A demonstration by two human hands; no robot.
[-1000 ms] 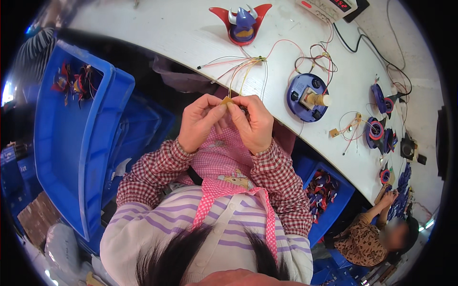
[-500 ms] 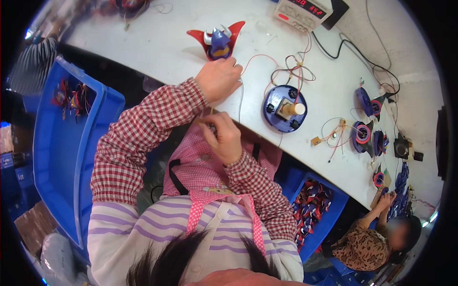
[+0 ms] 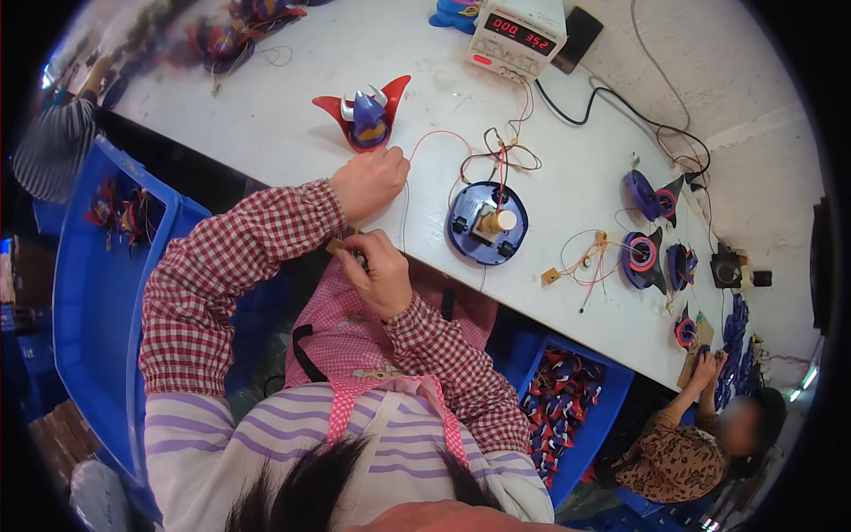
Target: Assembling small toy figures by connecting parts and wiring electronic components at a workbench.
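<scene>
A toy figure with a purple head, silver horns and a wide red collar stands on the white table. Against its near side, my left hand is closed; its fingertips are hidden, so what it grips is unclear. A thin red wire and a pale wire run close by its fingers. Below, at the table's front edge, the fingers of my right hand are pinched, with a small brown board at their tips. To the right lies a round purple base with dark fittings and a cream cylinder on top.
A power supply with a red display stands at the back. Tangled wires and several purple round parts lie rightward. Blue bins hold toy parts at the left and below the table. Another person works at far right.
The whole view has shifted, so table things appear further left and lower. My left hand stays by the toy figure. The small brown board now shows at my right fingertips.
</scene>
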